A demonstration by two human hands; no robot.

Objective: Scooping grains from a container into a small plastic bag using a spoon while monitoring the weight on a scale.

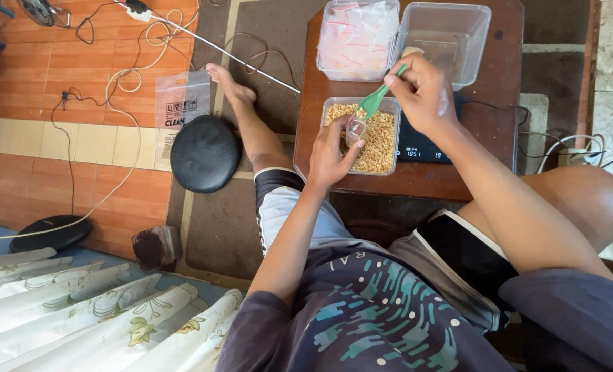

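My left hand holds a small clear plastic bag open over a clear tub of tan grains. My right hand grips a green plastic spoon by its handle, its bowl tilted down at the mouth of the bag. The tub sits at the front of a small brown wooden table. Behind it stand a clear tub filled with small bags and a nearly empty clear tub.
A black digital scale lies under my right wrist. On the floor at left are a round black cushion, a clear printed bag, white cables and a black disc. My bare foot rests beside the table.
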